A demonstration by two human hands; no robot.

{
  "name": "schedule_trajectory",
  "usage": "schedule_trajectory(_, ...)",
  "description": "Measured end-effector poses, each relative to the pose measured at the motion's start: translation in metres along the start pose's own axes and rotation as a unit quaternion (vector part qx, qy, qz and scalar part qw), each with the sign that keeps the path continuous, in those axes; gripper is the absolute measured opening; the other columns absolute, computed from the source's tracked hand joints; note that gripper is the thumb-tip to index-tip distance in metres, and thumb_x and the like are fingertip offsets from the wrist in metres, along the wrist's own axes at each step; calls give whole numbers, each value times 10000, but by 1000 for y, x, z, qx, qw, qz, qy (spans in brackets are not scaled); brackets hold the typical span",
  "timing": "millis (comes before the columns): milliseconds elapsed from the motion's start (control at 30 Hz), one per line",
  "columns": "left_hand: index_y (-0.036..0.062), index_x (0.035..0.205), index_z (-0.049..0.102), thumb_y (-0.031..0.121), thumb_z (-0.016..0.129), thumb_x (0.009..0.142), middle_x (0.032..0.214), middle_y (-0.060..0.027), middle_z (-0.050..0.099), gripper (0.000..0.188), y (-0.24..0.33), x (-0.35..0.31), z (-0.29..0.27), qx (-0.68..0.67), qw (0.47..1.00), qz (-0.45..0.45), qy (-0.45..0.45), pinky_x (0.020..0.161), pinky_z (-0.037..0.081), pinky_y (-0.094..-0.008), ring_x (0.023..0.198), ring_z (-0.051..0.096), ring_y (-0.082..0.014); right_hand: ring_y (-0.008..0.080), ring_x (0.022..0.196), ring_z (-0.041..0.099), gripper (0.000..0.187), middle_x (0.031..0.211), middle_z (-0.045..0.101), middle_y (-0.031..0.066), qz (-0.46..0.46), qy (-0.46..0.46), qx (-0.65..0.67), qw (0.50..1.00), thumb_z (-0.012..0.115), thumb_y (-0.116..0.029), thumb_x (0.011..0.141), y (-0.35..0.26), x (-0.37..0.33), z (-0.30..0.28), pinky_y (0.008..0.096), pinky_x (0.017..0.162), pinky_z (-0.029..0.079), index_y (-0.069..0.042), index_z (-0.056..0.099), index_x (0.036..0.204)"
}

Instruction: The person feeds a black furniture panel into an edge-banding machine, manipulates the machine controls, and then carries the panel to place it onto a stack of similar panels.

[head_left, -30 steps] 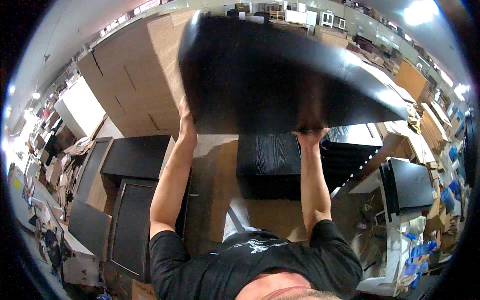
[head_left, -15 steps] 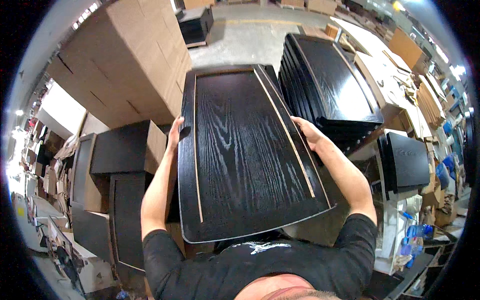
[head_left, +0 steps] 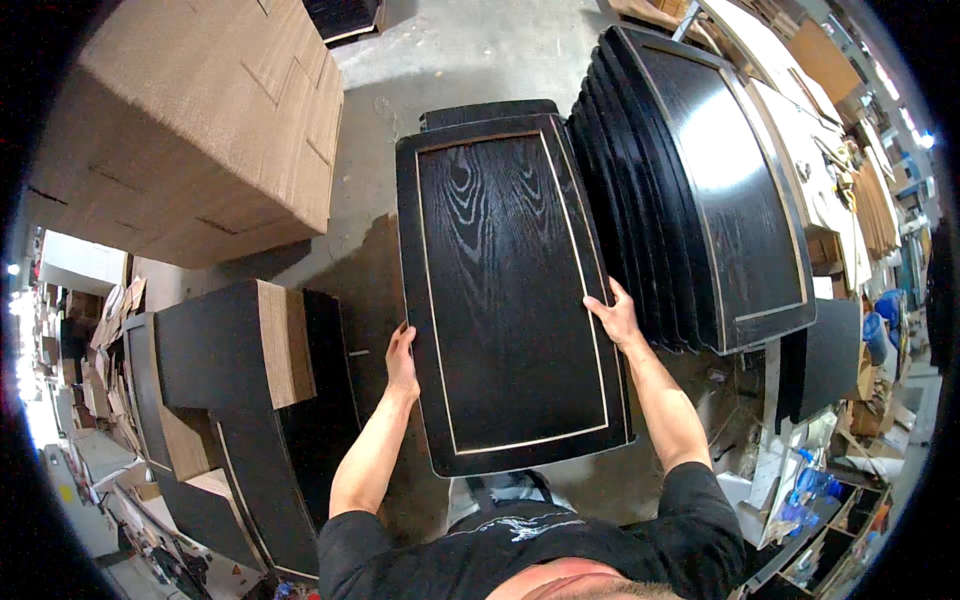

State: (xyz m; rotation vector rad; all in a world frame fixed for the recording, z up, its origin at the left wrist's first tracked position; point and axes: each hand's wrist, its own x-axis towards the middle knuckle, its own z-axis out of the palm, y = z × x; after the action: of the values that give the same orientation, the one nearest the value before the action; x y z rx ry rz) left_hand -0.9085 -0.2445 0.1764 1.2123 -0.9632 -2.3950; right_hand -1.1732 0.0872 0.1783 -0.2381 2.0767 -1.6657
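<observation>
Grips a black panel (head_left: 510, 340) at mid-frame by its long edges with left hand (head_left: 401, 362) and right hand (head_left: 616, 316), beside a stack of black boards (head_left: 740, 170) at upper right.

this is a furniture workshop, shown by stacked black panels (head_left: 690, 190), brown boards (head_left: 876, 220) and concrete floor (head_left: 480, 55).

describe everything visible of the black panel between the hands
The black panel is rectangular, round-cornered and wooden-looking: a grained centre framed by a thin pale line inside a black border. It faces up, left of the black stack; any support beneath is unclear. The left hand grips its left edge, the right hand its right.
</observation>
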Motion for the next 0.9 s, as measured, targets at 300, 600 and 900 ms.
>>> schedule_trajectory(300, 101, 1275, 614, 293, 697, 888, 1227, -10, 621, 440, 17, 127, 30, 84, 994, 6, 66, 968, 430, -329, 1107, 577, -157, 160, 922, 643, 536, 1061, 680, 79, 14, 23, -61, 998, 808, -153, 784, -6, 107, 31, 319, 839, 520, -12, 562, 1239)
schedule_trajectory(600, 26, 1326, 514, 267, 797, 765, 1209, -117, 622, 673, 9, 148, 72, 428, 893, 135, 20, 969, 445, -386, 1104, 596, -270, 283, 1125, 528, 713, 1186, 510, 162, -14, 113, -281, 953, 879, -253, 656, 37, 153, 15, 381, 971, 457, -2, 580, 1252)
schedule_trajectory(900, 32, 1181, 585, 163, 738, 757, 1039, -122, 688, 469, -5, 163, 84, 465, 869, 159, 61, 871, 494, -377, 954, 660, -274, 301, 1041, 521, 696, 1044, 529, 132, -2, 125, -303, 945, 859, -272, 648, 37, 169, 15, 401, 944, 443, -22, 595, 1242)
